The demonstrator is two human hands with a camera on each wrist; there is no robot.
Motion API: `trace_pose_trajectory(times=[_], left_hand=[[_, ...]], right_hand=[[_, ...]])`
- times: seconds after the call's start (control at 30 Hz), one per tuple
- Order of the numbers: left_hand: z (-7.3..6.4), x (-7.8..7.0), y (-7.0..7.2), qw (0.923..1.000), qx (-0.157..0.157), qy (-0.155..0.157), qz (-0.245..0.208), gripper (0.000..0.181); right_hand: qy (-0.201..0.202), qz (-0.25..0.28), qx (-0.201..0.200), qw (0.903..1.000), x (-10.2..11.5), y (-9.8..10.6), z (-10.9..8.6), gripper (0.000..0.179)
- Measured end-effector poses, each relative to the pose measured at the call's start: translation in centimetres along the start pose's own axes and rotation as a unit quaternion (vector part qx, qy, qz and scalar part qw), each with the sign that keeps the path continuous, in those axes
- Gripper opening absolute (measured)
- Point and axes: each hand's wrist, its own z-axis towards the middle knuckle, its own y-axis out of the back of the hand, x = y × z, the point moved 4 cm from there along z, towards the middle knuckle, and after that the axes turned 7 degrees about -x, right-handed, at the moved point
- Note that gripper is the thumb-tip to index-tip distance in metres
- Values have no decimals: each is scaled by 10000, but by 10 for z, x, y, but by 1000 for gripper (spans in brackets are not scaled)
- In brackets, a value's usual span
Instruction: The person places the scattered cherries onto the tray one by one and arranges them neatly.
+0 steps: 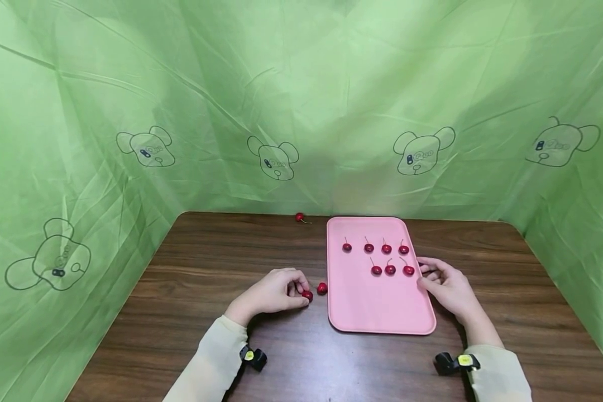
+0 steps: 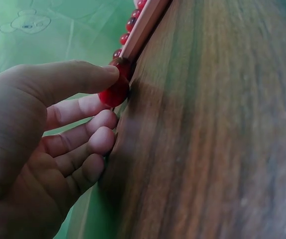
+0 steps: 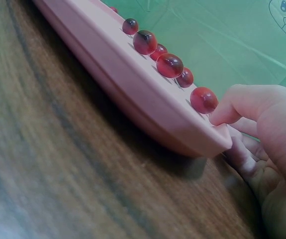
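Between thumb and index finger, my left hand (image 1: 273, 291) pinches a red cherry (image 1: 307, 296) on the table, left of the pink tray (image 1: 362, 312). Another cherry (image 1: 322, 288) lies between that one and the tray's left edge. In the left wrist view, the pinched cherry (image 2: 114, 93) shows under the thumb while the other fingers curl loosely. My right hand (image 1: 449, 287) grips the tray's right edge, thumb over the rim in the right wrist view. Several stemmed cherries sit on the tray in two rows, including one cherry (image 1: 408, 270) near the right thumb.
A lone cherry (image 1: 299, 217) with its stem lies at the table's back edge, left of the tray. Green cloth (image 1: 331, 111) with bear-head drawings stands around the back and sides of the brown wooden table (image 1: 206, 251).
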Motion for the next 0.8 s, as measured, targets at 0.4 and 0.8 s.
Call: trace_pose_trajectory(times=[0.4, 0.8], left_hand=[[0, -4, -2, 9999, 23, -29, 98, 13], [0, -1, -1, 9999, 2, -158, 69, 13]], right_hand=[[99, 61, -44, 9999, -3, 0, 0, 49], [54, 40, -32, 10000, -2, 0, 0, 50]])
